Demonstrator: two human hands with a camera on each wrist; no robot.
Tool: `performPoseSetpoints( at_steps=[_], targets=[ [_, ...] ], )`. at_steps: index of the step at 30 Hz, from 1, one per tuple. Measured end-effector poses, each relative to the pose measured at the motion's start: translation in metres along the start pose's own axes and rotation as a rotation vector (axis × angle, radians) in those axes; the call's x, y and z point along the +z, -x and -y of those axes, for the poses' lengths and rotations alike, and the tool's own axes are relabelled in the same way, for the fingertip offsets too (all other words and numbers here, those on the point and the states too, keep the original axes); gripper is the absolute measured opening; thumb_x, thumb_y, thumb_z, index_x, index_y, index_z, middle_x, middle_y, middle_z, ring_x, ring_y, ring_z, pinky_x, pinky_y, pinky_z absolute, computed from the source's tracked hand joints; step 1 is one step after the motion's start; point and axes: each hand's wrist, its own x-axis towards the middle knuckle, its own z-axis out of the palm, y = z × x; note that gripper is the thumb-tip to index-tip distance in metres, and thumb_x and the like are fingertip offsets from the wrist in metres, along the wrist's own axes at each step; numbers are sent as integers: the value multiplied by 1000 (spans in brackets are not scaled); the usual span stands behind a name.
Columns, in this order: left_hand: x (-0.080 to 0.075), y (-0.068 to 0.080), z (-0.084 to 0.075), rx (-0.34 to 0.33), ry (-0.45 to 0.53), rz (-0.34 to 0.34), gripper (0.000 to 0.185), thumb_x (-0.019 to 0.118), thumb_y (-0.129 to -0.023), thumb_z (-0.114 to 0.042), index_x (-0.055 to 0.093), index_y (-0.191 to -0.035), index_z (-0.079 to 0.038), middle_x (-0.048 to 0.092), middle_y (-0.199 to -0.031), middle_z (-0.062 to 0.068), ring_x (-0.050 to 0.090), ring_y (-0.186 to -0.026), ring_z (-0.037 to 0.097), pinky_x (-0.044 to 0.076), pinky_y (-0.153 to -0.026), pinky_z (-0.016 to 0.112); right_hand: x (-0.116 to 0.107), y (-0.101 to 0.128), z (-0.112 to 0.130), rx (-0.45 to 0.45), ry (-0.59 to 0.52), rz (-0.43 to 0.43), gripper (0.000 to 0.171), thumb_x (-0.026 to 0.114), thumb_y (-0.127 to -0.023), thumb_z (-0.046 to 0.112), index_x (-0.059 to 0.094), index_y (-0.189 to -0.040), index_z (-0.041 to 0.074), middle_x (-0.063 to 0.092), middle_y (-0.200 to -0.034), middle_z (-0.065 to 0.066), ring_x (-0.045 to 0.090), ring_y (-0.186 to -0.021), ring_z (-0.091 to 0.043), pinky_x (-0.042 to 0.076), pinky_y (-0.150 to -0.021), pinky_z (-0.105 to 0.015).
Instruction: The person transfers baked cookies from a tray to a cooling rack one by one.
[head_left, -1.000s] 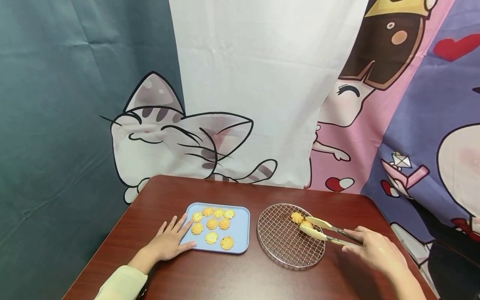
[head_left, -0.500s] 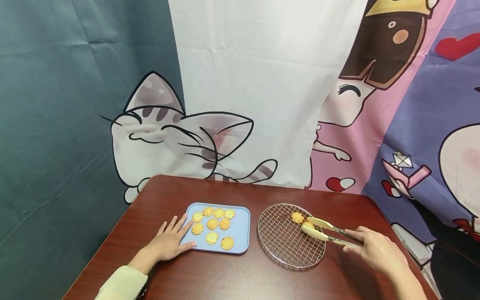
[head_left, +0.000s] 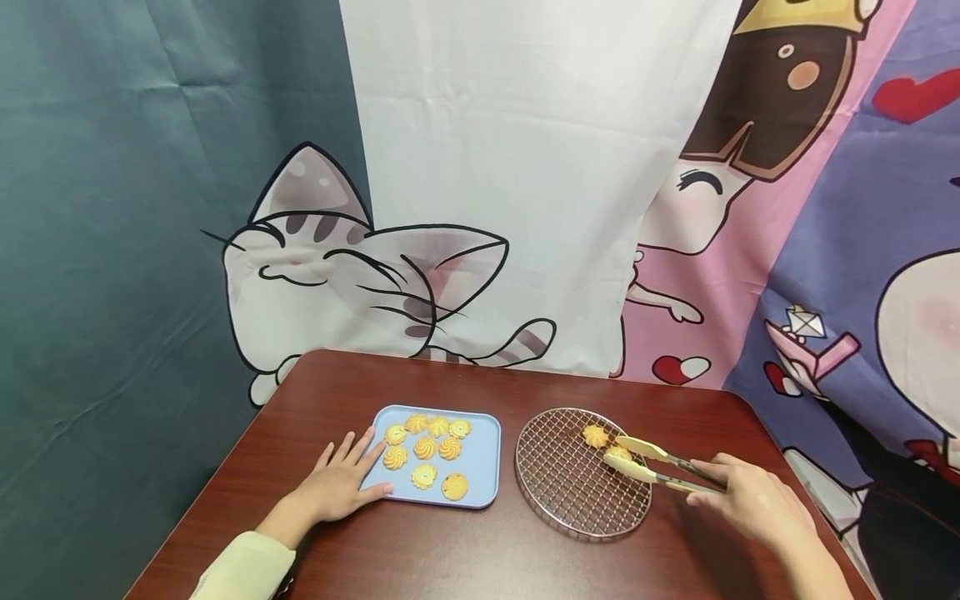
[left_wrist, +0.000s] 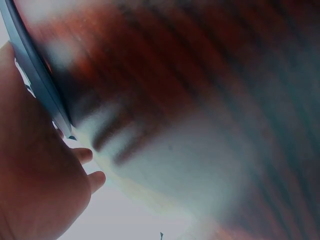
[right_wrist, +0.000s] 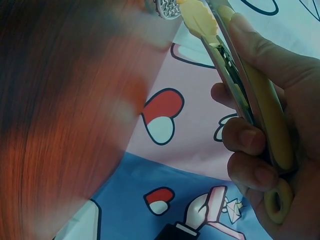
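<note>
Between tongs (head_left: 651, 463) tips, half-hidden cookie (head_left: 617, 454)

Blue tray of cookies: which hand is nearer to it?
Left. The left hand lies flat on the table with its fingertips touching the blue tray's left edge. The right hand is across the table past the wire rack, gripping the tongs.
</note>
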Motion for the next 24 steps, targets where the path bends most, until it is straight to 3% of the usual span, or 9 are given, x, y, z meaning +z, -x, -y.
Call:
performPoseSetpoints(
  at_steps=[24],
  targets=[
    [-1,0,0,-14,-15,10,87,46,-94,-73,35,-159,-16,19,-168,14,18,-151,49,13,-117,70,-3,-4,8,2,-7,7,53,89,-71,45,77,-117,21,55,-81,10,49,-67,-12,36,-54,-35]
  ],
)
